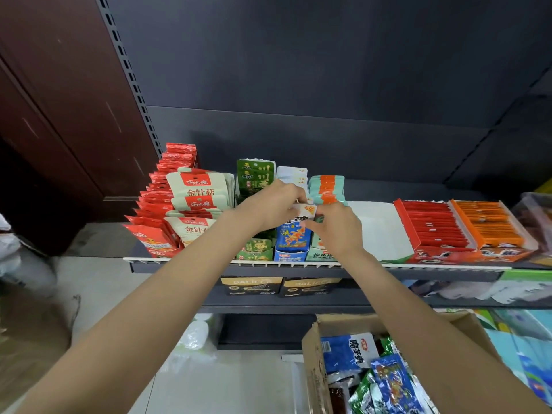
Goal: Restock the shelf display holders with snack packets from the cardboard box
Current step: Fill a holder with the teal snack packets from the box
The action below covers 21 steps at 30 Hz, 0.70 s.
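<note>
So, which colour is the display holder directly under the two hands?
Blue, with orange artwork on the packets inside; the head view shows it.

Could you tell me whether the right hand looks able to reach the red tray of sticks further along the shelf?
Probably yes: the red tray sits open-topped on the same shelf, nothing between it and the right hand. That hand, though, is pinching a packet.

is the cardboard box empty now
No, the cardboard box at lower right holds blue and green snack packets.

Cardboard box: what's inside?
The cardboard box shows blue packets, green packets and a dark one. The right forearm covers its right side; lower layers are hidden.
</note>
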Each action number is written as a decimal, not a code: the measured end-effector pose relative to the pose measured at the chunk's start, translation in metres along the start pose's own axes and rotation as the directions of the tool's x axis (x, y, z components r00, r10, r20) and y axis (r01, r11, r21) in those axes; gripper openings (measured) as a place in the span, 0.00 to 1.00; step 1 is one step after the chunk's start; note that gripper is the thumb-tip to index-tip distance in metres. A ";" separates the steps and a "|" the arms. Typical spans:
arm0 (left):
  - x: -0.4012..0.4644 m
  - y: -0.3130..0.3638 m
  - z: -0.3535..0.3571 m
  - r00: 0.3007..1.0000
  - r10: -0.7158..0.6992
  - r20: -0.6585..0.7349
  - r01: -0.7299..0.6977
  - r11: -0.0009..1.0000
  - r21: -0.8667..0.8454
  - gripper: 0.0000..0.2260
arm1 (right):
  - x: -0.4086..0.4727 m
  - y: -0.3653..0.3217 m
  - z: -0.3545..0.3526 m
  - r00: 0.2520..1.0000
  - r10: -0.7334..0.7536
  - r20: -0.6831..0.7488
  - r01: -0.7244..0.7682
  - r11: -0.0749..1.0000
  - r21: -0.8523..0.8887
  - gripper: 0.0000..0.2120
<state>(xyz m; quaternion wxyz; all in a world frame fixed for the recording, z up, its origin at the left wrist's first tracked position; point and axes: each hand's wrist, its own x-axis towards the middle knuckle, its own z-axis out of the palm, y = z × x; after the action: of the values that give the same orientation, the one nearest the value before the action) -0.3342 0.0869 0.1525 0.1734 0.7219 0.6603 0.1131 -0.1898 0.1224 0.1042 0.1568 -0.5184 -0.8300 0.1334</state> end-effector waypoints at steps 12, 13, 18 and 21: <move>0.003 -0.006 0.022 0.999 -0.036 -0.026 0.040 0.989 0.142 0.10 | 0.014 -0.008 -0.002 0.989 -0.019 0.147 0.055 0.968 -0.246 0.15; 0.005 -0.007 0.023 0.999 -0.039 -0.030 0.043 0.988 0.147 0.10 | 0.014 -0.009 -0.001 0.988 -0.013 0.152 0.051 0.967 -0.250 0.15; 0.012 -0.011 0.027 0.999 -0.028 -0.028 0.032 0.987 0.156 0.10 | 0.011 -0.008 -0.004 0.993 -0.026 0.112 0.043 0.987 -0.155 0.13; 0.012 -0.012 0.035 0.999 -0.027 -0.023 0.031 0.985 0.170 0.13 | 0.002 -0.001 0.000 0.999 -0.017 0.035 0.021 0.994 -0.103 0.09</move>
<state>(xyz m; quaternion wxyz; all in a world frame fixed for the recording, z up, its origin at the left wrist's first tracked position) -0.3301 0.0965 0.1152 0.1061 0.7232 0.6797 0.0610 -0.1919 0.1240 0.1047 0.1168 -0.5154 -0.8433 0.0976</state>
